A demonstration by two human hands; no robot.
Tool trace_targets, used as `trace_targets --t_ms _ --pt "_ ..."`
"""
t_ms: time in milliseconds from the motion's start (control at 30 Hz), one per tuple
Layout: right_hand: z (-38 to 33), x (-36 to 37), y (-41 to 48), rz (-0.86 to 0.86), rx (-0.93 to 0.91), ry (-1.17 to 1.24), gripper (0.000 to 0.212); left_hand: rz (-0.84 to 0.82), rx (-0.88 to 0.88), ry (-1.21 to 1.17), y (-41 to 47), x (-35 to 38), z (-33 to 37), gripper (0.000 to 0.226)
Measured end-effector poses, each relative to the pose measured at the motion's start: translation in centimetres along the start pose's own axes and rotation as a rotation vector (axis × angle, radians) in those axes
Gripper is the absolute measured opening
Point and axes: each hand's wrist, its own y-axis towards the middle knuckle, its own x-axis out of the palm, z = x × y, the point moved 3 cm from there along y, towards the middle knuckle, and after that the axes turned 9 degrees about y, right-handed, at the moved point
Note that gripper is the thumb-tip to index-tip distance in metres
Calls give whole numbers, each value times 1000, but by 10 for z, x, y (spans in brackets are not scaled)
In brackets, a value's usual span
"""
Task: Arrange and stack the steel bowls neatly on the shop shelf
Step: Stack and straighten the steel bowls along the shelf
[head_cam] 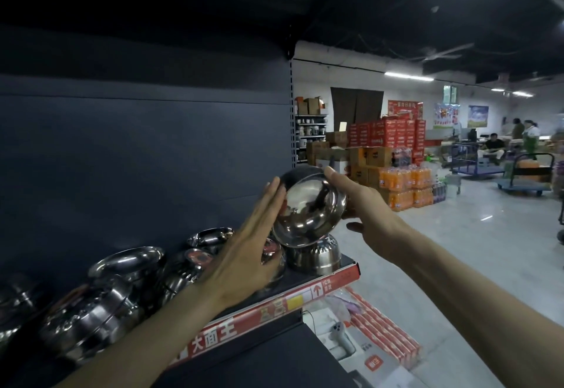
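Observation:
A shiny steel bowl (308,207) hangs tilted in the air above the shelf's right end, its inside facing me. My right hand (363,204) grips its right rim, fingers curled behind it. My left hand (247,244) lies flat with straight fingers against the bowl's left side. Directly below stands a ribbed steel bowl (314,255) on the dark shelf (305,282). More steel bowls (131,262) lie scattered and partly stacked along the shelf to the left; my left hand hides part of one bowl (273,253).
The shelf has a red price strip (274,308) on its front edge and a dark back panel (152,143). Boxed goods (375,354) sit on the floor below right. Stacked drink cartons (396,149), trolleys (525,177) and people (494,146) fill the aisle beyond.

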Motion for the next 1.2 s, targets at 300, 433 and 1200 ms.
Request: trace_targets --t_ms 300,433,1200 --pt "-12 4 -17 -29 66 -144 75 131 -153 -190 8 -9 -15 131" --pt "-12 8 -23 -72 42 -154 54 104 -285 -462 15 -11 -23 135" --pt "56 33 81 -191 -16 -152 35 -91 -540 -555 83 27 -119 44"
